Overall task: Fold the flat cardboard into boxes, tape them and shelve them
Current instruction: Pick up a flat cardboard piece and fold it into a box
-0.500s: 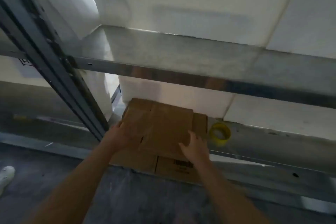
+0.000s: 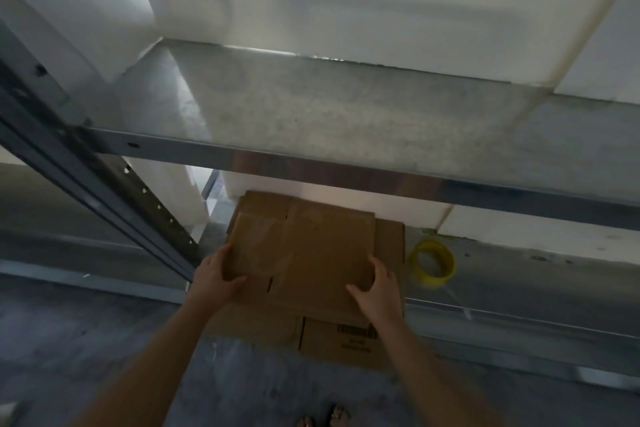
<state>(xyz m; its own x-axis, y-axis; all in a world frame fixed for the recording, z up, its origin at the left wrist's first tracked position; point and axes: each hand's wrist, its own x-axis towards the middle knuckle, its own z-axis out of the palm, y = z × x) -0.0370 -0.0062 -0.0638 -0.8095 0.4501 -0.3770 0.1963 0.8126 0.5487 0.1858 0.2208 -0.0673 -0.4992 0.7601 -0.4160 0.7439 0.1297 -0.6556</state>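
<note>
A stack of flat brown cardboard lies on the lowest shelf level, its front part sticking out over the floor. My left hand grips the left front corner of the top sheet, thumb on top. My right hand grips the same sheet's right front corner. A lower sheet with dark print shows beneath, near my right wrist. A yellow roll of tape stands on the shelf just right of the stack.
A metal shelf board spans the view above the cardboard, bare on top, against a white wall. A slanted metal upright runs down at the left. Grey floor lies below, with my feet at the bottom edge.
Both hands have shifted from resting on the top sheet to gripping its front corners. The view has tilted slightly, showing more of the upper shelf.
</note>
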